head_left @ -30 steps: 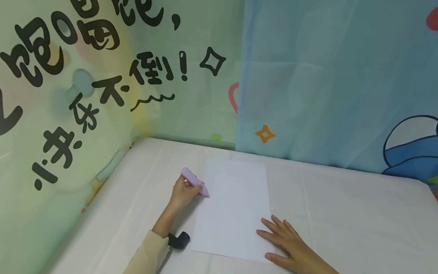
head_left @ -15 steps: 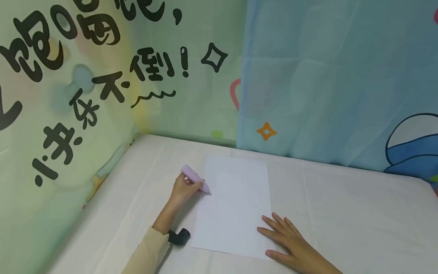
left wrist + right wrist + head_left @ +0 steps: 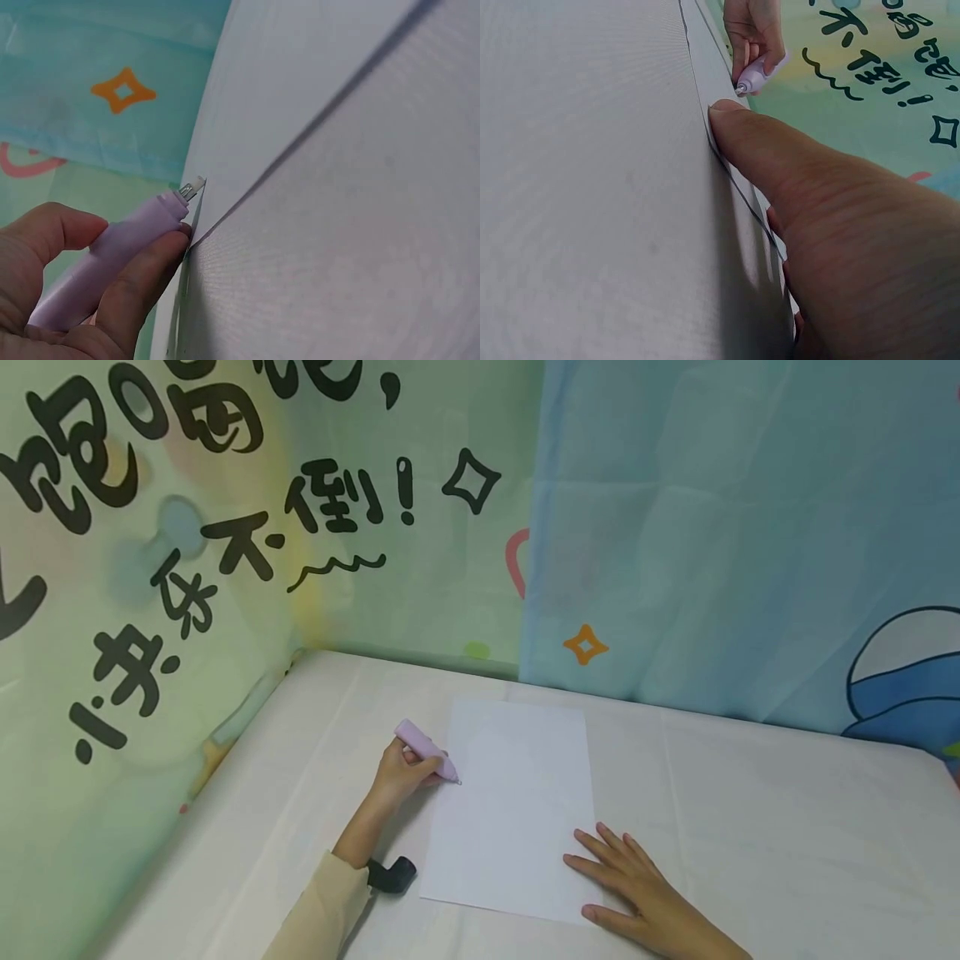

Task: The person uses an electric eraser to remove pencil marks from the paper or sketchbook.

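Observation:
My left hand [image 3: 401,772] pinches a lilac electric eraser [image 3: 423,747] between thumb and fingers. In the left wrist view, the electric eraser [image 3: 112,262] has a thick barrel, a metal collet and a short white tip. That tip is at the left edge of a blank white sheet of paper [image 3: 517,810]; whether it touches, I cannot tell. Across the sheet, my right hand [image 3: 637,889] lies with fingers spread over the lower right edge. Its thumb [image 3: 757,139] looms large in the right wrist view, along the paper's edge, and holds nothing.
A white cloth [image 3: 765,827] covers the table under the paper. Behind it hangs a blue backdrop [image 3: 712,543], with a green printed backdrop [image 3: 420,610] to the left. A black strap-like piece [image 3: 393,877] sticks out from the left wrist.
The head view has tilted slightly, so the scene sits a little higher. The eraser's tip went slightly right, then back left; the right hand keeps its place on the paper.

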The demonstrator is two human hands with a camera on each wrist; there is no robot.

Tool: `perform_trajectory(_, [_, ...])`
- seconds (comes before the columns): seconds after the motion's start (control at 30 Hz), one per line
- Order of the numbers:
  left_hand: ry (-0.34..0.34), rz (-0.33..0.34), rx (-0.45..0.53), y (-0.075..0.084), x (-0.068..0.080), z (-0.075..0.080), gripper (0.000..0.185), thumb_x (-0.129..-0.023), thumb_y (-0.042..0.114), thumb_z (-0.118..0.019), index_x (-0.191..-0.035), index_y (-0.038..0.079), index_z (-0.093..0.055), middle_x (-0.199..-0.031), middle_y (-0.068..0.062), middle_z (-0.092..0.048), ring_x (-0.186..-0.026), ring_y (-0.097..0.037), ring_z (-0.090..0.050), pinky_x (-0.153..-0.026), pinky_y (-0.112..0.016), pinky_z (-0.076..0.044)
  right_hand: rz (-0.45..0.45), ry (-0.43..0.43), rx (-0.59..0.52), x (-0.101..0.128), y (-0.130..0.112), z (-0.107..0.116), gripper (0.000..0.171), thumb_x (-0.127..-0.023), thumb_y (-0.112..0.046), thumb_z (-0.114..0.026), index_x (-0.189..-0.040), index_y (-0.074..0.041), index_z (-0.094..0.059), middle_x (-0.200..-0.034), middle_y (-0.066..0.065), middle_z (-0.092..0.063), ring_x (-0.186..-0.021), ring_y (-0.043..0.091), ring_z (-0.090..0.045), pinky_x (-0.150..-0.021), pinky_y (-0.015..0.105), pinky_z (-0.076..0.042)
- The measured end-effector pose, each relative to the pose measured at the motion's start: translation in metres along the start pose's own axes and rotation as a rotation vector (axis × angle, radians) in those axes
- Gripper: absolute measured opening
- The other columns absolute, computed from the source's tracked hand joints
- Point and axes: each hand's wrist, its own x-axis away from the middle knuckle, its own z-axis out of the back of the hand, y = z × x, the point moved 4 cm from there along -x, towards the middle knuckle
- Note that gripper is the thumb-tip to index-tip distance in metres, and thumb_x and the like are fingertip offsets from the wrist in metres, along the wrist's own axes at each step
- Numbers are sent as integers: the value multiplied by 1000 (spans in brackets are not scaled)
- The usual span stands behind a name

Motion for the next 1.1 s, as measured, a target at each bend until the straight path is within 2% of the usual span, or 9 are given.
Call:
perform_trajectory(0.37, [-3, 15, -2, 0, 0, -1, 33, -86, -2, -67, -111, -6, -45, -99, -31, -67, -93, -38, -70, -78, -37, -61, -7, 1, -1, 0, -1, -1, 58, -89, -25, -71, -142, -19, -50, -158, -7, -31, -149, 4, -6, -119, 17, 5])
perform_trajectory(0.8, [14, -18, -34, 3, 1, -1, 37, -87, -4, -66, -117, -9, -45, -104, -32, -65, -97, -40, -68, -78, -39, -61, 10, 2, 9, 0, 0, -2, 59, -89, -25, -70, -143, -18, -49, -158, -6, -30, -149, 6, -6, -120, 18, 5])
perform_trajectory(1.1, [17, -34, -64, 6, 2, -3, 36, -87, -6, -66, -116, -8, -45, -101, -31, -66, -96, -41, -69, -77, -38, -62, 6, 1, 13, 0, 1, -1, 59, -89, -25, -70, -144, -19, -48, -158, -6, -31, -149, 5, -6, -120, 18, 5])
